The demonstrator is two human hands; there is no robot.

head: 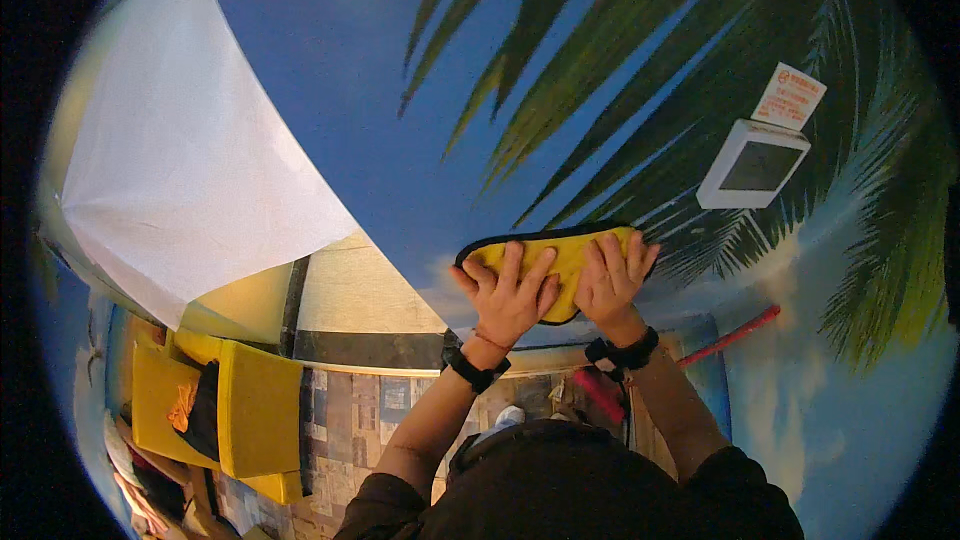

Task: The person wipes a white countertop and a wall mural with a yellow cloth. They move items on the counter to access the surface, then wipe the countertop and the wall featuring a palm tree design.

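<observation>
A yellow cloth (568,270) with black edging lies flat against a wall painted with blue sky (322,22) and palm fronds (600,112). My left hand (507,301) presses on its left part, fingers spread and thumb near the edge. On the right part sits my right hand (609,283), fingers angled upward, fingertips close to the upper right edge. Between them the cloth's lower edge sags slightly. Both wrists wear black bands. What is under the cloth is hidden.
A white wall-mounted box (757,165) with a dark panel, and a card (789,96) bearing writing, are at upper right. A yellow armchair (262,409) holding a dark and orange bundle (201,412) stands lower left on the patchwork floor (360,420). A red bar (735,334) slants at right.
</observation>
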